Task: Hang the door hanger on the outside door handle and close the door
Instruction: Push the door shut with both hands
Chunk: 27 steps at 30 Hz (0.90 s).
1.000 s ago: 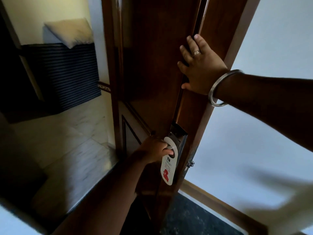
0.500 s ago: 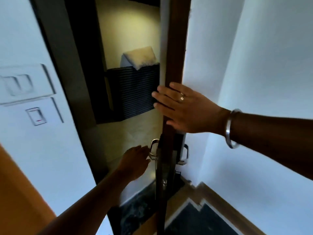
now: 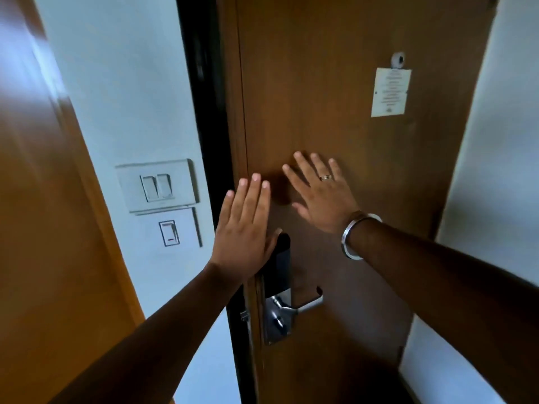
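Observation:
The brown wooden door (image 3: 335,91) fills the middle of the view, its inner face towards me and its left edge close to the dark frame (image 3: 204,112). My left hand (image 3: 245,228) lies flat near the door's left edge, just above the black and silver lock plate (image 3: 278,290). My right hand (image 3: 319,193), with a ring and a metal bangle, is spread flat on the door panel. Both hold nothing. The silver inside lever handle (image 3: 306,306) sticks out to the right below my hands. The door hanger and the outside handle are hidden behind the door.
A white wall on the left carries a double light switch (image 3: 157,186) and a single switch (image 3: 169,233). A paper notice (image 3: 390,91) hangs under a peephole (image 3: 398,59) on the door. An orange-brown wooden panel (image 3: 43,228) stands at far left.
The door has swung from edge-on to nearly shut, hiding the room beyond. My left hand left the outside handle and my right left the door's edge; both now press flat on the inner face.

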Motion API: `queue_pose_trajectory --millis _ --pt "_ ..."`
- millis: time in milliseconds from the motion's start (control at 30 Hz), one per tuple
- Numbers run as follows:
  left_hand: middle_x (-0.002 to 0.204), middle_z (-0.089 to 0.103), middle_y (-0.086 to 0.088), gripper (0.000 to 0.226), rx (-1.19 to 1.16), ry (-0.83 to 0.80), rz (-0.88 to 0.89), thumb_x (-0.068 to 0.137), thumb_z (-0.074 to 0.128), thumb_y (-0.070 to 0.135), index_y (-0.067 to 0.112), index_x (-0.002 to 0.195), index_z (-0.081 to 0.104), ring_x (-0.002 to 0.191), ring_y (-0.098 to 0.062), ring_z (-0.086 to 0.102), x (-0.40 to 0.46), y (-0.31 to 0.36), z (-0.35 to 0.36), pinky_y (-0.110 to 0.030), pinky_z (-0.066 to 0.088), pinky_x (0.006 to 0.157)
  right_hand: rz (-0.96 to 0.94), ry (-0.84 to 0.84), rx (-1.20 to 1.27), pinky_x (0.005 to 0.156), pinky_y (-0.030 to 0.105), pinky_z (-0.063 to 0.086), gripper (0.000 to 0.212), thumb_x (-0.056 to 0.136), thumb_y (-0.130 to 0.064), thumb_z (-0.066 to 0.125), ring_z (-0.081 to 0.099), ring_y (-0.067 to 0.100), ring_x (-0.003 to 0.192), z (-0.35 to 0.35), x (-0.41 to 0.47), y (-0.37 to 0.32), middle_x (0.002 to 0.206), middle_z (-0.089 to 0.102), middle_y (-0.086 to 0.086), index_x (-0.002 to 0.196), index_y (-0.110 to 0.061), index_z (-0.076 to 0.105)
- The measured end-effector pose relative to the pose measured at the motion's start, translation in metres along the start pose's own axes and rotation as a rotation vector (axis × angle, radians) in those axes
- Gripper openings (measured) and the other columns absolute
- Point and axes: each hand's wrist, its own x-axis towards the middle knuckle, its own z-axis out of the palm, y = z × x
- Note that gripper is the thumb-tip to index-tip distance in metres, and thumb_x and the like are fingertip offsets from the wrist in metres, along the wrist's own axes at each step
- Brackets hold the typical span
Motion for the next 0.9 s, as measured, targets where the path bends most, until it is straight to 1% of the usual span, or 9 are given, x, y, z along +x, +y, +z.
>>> queue_pose_trajectory --millis 67,100,200,300,433,567,633,767,900 --pt "0.163 0.015 -0.018 0.084 0.099 -0.037 -0.039 0.091 0.051 0.044 0.008 0.155 0.01 0.151 -0.033 0.007 0.03 -0.007 0.022 -0.048 0.008 0.122 0.096 -0.041 0.114 0.116 0.063 0.022 0.089 0.085 -0.056 0.057 0.021 0.042 0.149 0.023 0.029 0.016 0.168 0.008 0.008 0.157 -0.03 0.01" --pt "0.163 0.015 -0.017 0.086 0.137 -0.076 -0.067 0.09 0.054 0.045 0.009 0.155 0.011 0.151 -0.034 0.008 0.043 -0.011 0.032 -0.048 0.009 0.122 0.104 -0.06 0.139 0.116 0.064 0.021 0.091 0.085 -0.057 0.056 0.02 0.044 0.149 0.034 0.04 0.022 0.168 0.004 0.005 0.157 -0.031 0.006" --pt "0.164 0.008 -0.016 0.097 0.21 -0.194 -0.192 0.084 0.062 0.052 0.014 0.155 0.007 0.151 -0.034 0.005 0.072 -0.026 0.062 -0.05 0.011 0.121 0.037 -0.078 0.179 0.116 0.065 0.019 0.097 0.084 -0.06 0.058 0.014 0.046 0.15 0.063 0.066 0.031 0.169 -0.004 0.002 0.157 -0.031 -0.001" --pt "0.165 -0.004 -0.014 0.11 0.208 -0.292 -0.304 0.08 0.067 0.056 0.022 0.155 -0.005 0.149 -0.033 -0.008 0.091 -0.041 0.087 -0.051 0.007 0.118 0.015 -0.078 0.229 0.116 0.068 0.019 0.1 0.083 -0.06 0.061 0.008 0.046 0.151 0.083 0.086 0.028 0.168 -0.005 0.004 0.156 -0.032 -0.002" --pt "0.156 -0.032 -0.009 0.127 0.178 -0.392 -0.414 0.075 0.071 0.06 0.029 0.148 -0.027 0.141 -0.032 -0.029 0.115 -0.053 0.121 -0.05 -0.007 0.115 0.004 -0.042 0.279 0.113 0.07 0.019 0.101 0.083 -0.062 0.062 0.003 0.043 0.152 0.116 0.113 0.032 0.167 -0.007 0.011 0.156 -0.033 -0.002" --pt "0.151 -0.041 -0.008 0.133 0.163 -0.404 -0.513 0.072 0.072 0.062 0.03 0.142 -0.038 0.14 -0.032 -0.037 0.132 -0.058 0.15 -0.05 -0.012 0.115 -0.016 -0.026 0.311 0.115 0.069 0.01 0.11 0.078 -0.066 0.064 -0.007 0.043 0.152 0.152 0.13 0.028 0.167 -0.011 0.012 0.157 -0.03 -0.005" --pt "0.151 -0.043 -0.007 0.13 0.16 -0.38 -0.527 0.073 0.069 0.064 0.032 0.141 -0.038 0.139 -0.029 -0.04 0.131 -0.064 0.16 -0.05 -0.013 0.115 -0.022 0.021 0.293 0.115 0.07 0.008 0.11 0.077 -0.068 0.062 -0.004 0.045 0.151 0.169 0.133 0.026 0.167 -0.006 0.014 0.157 -0.028 -0.002" --pt "0.153 -0.039 -0.008 0.115 0.19 -0.34 -0.469 0.075 0.047 0.077 0.032 0.144 -0.034 0.14 -0.028 -0.039 0.124 -0.077 0.173 -0.048 -0.015 0.115 -0.05 0.196 0.205 0.113 0.07 0.015 0.104 0.077 -0.072 0.058 0.015 0.049 0.149 0.198 0.135 0.027 0.165 0.015 0.018 0.157 -0.024 0.011" --pt "0.154 -0.032 -0.011 0.113 0.21 -0.301 -0.432 0.074 0.043 0.078 0.028 0.147 -0.028 0.142 -0.031 -0.032 0.122 -0.081 0.177 -0.049 -0.013 0.115 -0.067 0.305 0.157 0.114 0.07 0.014 0.1 0.081 -0.073 0.048 0.018 0.049 0.148 0.215 0.136 0.024 0.164 0.018 0.019 0.158 -0.021 0.01"
